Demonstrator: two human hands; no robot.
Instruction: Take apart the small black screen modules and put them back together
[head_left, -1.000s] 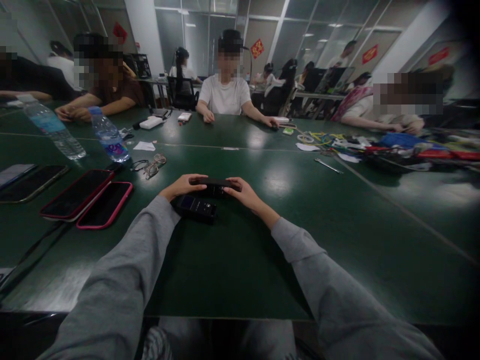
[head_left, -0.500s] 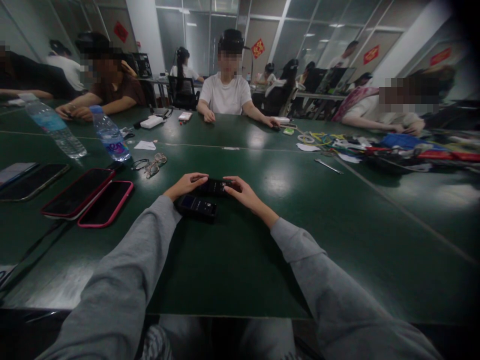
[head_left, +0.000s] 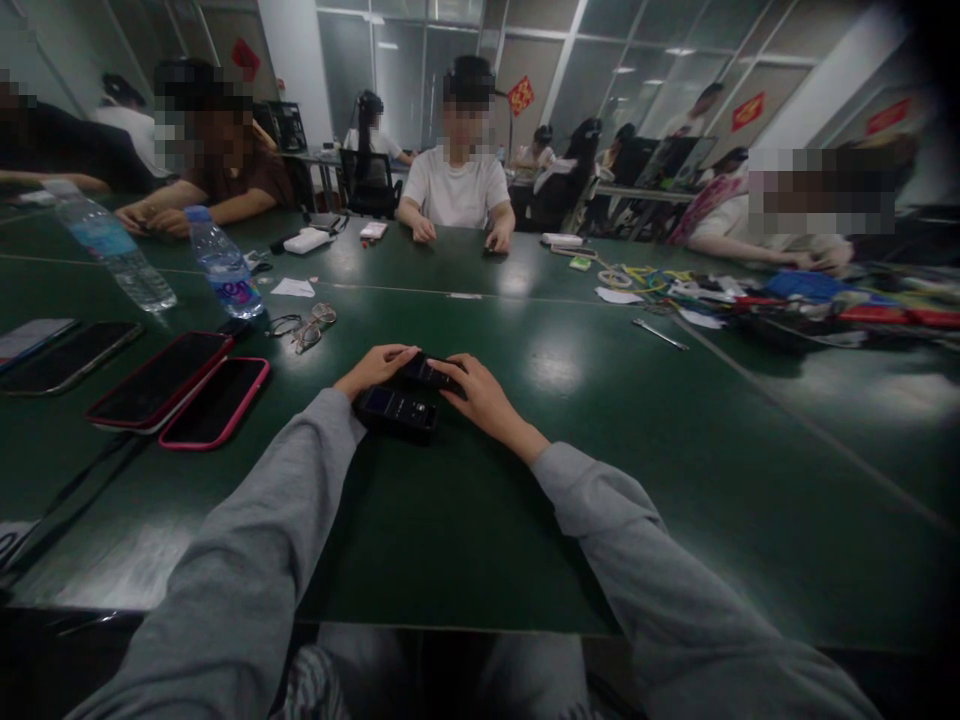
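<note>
On the green table, my left hand (head_left: 379,370) and my right hand (head_left: 482,398) hold a small black device (head_left: 426,371) between them, left fingers on its left end and right fingers over its right end. The right fingers hide part of its face. A second black device (head_left: 400,410) lies just nearer to me, its screen and buttons facing up, close to my left wrist. Left of my hands are a pink-edged phone (head_left: 217,402), a red-cased phone (head_left: 161,378) and a pair of glasses (head_left: 315,325).
Two water bottles (head_left: 225,270) stand at the left behind the phones. Tangled cables (head_left: 795,300) and a metal tool (head_left: 660,334) lie at the right on the green table (head_left: 480,540). Several people sit around it, one person (head_left: 456,190) directly opposite.
My right hand has shifted over the far device, its thumb and fingers covering more of the right end. The opposite person's hand has drawn inward with a small dark object.
</note>
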